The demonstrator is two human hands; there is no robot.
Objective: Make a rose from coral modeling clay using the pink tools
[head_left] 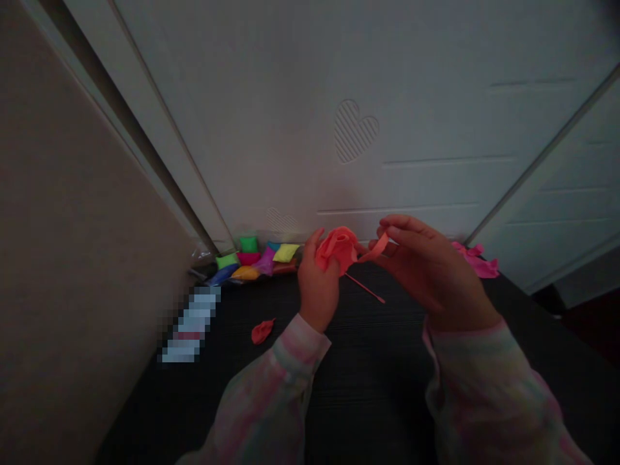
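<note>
A coral-pink clay rose [340, 244] with a rolled centre sits in my left hand [318, 287], whose fingers close around it. From its right side a thin flat clay strip [376, 250] stretches across to my right hand [426, 265]. The thumb and fingers of that hand pinch the strip's far end. Below the rose, a thin pink stick-like tool [365, 288] lies on the dark table [358, 387]. A small crumpled piece of coral clay [263, 331] rests to the left of my left wrist.
Several coloured clay packets [247, 258] in clear wrapping line the back left of the table, against a white panel [290, 129] with embossed hearts. Bright pink pieces [477, 259] lie at the back right. A blurred-out pale strip [191, 326] is at the left edge, beside a wall.
</note>
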